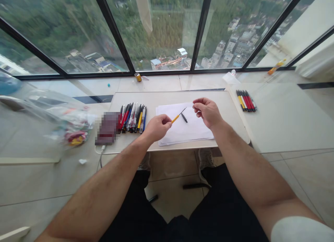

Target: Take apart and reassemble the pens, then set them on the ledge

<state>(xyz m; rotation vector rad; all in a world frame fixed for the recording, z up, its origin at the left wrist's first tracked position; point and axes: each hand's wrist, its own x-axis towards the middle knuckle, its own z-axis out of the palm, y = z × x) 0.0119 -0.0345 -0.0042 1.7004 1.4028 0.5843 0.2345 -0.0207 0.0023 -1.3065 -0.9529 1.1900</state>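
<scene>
Between the thumb and fingers of my left hand [158,126] is a yellow pen barrel [175,119], with a thin dark refill sticking out of its upper end. My right hand [207,112] hovers a little to the right of the refill's tip, its thumb and fingertips pinched together. Whatever sits in that pinch, if anything, is too small to make out. A black pen part [184,118] lies on the stacked white paper [188,133] below and between both hands.
A row of assorted pens [133,118] lies left on the small table [235,123], beside a blurred dark red object [107,129] with a cable. Several pens [246,101] lie together at the right. A can [138,77] stands by the window; plastic bags [70,120] are at the left.
</scene>
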